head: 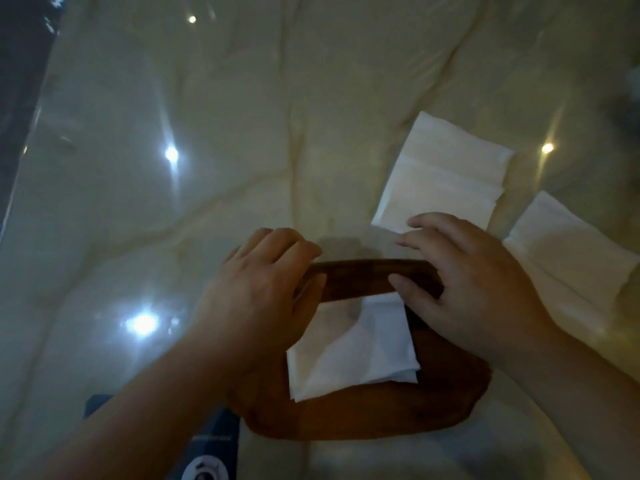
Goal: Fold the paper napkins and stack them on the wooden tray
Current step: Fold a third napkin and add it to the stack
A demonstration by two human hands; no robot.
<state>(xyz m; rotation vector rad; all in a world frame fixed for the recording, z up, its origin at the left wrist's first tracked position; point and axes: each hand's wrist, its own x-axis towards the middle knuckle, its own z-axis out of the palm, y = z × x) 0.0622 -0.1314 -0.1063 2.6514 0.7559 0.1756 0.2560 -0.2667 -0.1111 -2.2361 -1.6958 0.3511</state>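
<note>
A dark wooden tray (363, 415) lies on the glossy table near me. A folded white napkin (356, 348) rests on it, slightly loose at its corners. My left hand (259, 289) hovers over the tray's far left rim, fingers curled and apart, holding nothing. My right hand (464, 278) is over the tray's far right rim, its thumb by the folded napkin's upper edge and its fingertips close to an unfolded napkin (446, 174) lying flat behind the tray. Another unfolded napkin (571, 261) lies at the right, partly behind my right forearm.
The table (173, 202) is pale glossy marble with bright light reflections. A dark blue object (214, 441) with a white round part sits at the near edge under my left forearm. The table's left edge borders dark floor (17, 81).
</note>
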